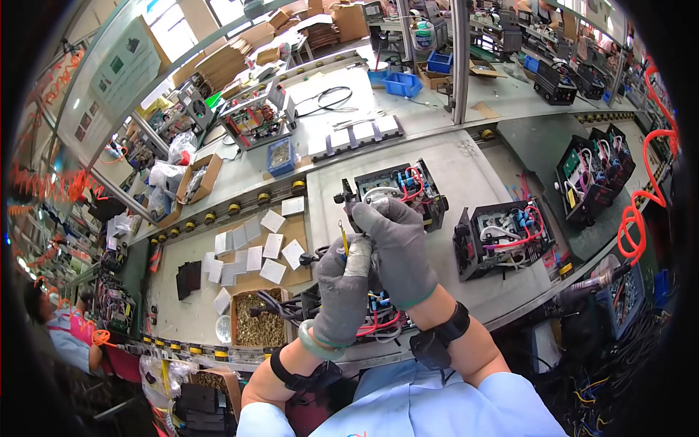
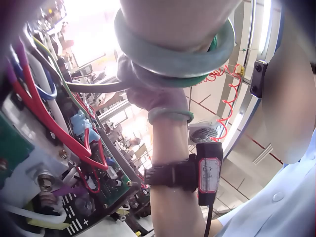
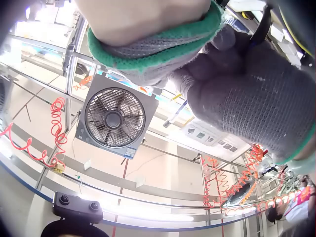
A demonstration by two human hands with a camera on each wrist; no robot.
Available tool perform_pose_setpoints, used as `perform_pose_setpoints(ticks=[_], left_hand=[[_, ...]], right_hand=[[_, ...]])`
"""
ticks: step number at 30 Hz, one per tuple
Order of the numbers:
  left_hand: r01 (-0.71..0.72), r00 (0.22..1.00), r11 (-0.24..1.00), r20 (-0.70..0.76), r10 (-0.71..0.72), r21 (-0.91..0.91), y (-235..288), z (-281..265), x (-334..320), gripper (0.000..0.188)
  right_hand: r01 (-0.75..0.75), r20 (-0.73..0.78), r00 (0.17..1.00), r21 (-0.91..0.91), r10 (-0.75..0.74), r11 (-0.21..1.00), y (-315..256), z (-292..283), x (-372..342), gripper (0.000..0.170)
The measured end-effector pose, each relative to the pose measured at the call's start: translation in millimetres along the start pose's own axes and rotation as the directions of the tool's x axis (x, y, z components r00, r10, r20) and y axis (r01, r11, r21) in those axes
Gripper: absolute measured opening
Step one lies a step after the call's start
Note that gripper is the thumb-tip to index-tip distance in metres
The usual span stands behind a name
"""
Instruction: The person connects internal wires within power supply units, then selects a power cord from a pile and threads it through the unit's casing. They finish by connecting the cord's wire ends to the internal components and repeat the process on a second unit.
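Observation:
Both hands wear grey gloves and meet in front of the chest. My left hand grips a dark cable that trails off to its left. A yellow lead with a metal ring terminal sticks up from this grip. My right hand has curled fingers right against the left thumb, which carries silvery tape; what lies between the right fingertips is hidden. Yellow and blue leads also show beyond the gloves in the right wrist view. Beneath the hands sits a wired unit, partly covered by them.
Two more open wired units stand on the bench. White plates lie on cardboard at left, beside a box of small brass-coloured parts. A power screwdriver lies at the right edge, under a coiled orange hose.

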State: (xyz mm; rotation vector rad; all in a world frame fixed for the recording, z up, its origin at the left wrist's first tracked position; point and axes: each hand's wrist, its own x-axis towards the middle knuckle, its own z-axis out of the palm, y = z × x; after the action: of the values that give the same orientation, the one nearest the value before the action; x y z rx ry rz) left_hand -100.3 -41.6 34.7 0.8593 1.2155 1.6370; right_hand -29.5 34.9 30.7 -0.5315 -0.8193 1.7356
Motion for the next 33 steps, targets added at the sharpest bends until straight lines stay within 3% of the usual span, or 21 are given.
perform_pose_setpoints(ticks=[2, 4, 7, 9, 10, 11, 13, 14, 15, 16, 17, 20, 23, 25, 30, 33], left_hand=[[0.020, 0.999, 0.999, 0.033, -0.021, 0.036, 3, -3, 2, 0.021], [0.016, 1.000, 0.997, 0.019, -0.017, 0.070, 6, -7, 4, 0.022], [0.042, 0.998, 0.994, -0.042, -0.038, 0.101, 13, -8, 9, 0.025], [0.024, 1.000, 0.997, 0.007, -0.025, 0.069, 7, -6, 15, 0.022], [-0.053, 0.984, 0.997, 0.168, 0.062, -0.060, -2, -12, 20, 0.011], [-0.220, 0.964, 0.976, 0.151, 0.218, -0.008, -10, -2, 25, 0.018], [0.140, 0.981, 0.984, 0.152, -0.123, -0.111, -4, -4, 22, 0.025], [0.139, 0.980, 0.983, 0.159, -0.119, -0.119, 3, -3, 21, 0.025], [0.200, 0.969, 0.967, 0.177, -0.171, -0.158, 14, 0, 22, 0.026], [0.260, 0.955, 0.945, 0.200, -0.221, -0.196, 20, 0, 23, 0.026], [0.268, 0.952, 0.940, 0.210, -0.224, -0.212, 17, -5, 26, 0.014], [0.336, 0.928, 0.921, 0.238, -0.287, -0.198, 20, -11, 30, 0.013], [0.359, 0.927, 0.922, 0.172, -0.334, -0.143, 21, -10, 32, 0.012], [0.282, 0.958, 0.957, 0.074, -0.276, -0.076, 21, -4, 27, 0.011], [0.177, 0.984, 0.978, 0.001, -0.178, -0.114, 5, -1, 23, 0.013], [0.145, 0.988, 0.982, -0.028, -0.150, -0.122, 5, 1, 23, 0.013]], right_hand=[[0.030, 0.025, 0.999, -0.012, -0.030, 0.999, -4, -1, 3, 0.016], [0.103, 0.045, 0.994, -0.139, -0.097, 0.985, -19, -4, 7, 0.014], [0.331, -0.009, 0.935, -0.335, -0.354, 0.882, -34, -7, 3, 0.017], [0.626, 0.429, 0.780, -0.528, -0.456, 0.573, -27, -9, 3, 0.021], [0.589, 0.497, 0.808, -0.654, -0.318, 0.474, -38, -2, -8, 0.025], [0.702, 0.589, 0.709, -0.641, -0.387, 0.311, -33, 0, -4, 0.024], [0.720, 0.635, 0.694, -0.613, -0.340, 0.325, -31, -12, 12, 0.020], [0.722, 0.637, 0.692, -0.616, -0.339, 0.316, -31, -14, 11, 0.020], [0.463, 0.431, 0.871, -0.560, -0.236, 0.688, -31, -16, 9, 0.018], [0.125, 0.248, 0.968, -0.366, -0.032, 0.922, -33, -18, 6, 0.016], [0.131, 0.245, 0.969, -0.373, -0.039, 0.918, -34, -21, 4, 0.016], [0.043, 0.231, 0.973, -0.242, 0.014, 0.969, -31, -24, 1, 0.017], [0.000, 0.238, 0.969, -0.259, 0.064, 0.966, -29, -31, 3, 0.018], [0.019, 0.228, 0.973, -0.276, 0.046, 0.961, -27, -31, 2, 0.018], [0.037, 0.203, 0.979, -0.261, 0.017, 0.965, -22, -29, 1, 0.020], [-0.051, 0.230, 0.969, -0.171, 0.090, 0.984, -18, -30, 2, 0.019]])
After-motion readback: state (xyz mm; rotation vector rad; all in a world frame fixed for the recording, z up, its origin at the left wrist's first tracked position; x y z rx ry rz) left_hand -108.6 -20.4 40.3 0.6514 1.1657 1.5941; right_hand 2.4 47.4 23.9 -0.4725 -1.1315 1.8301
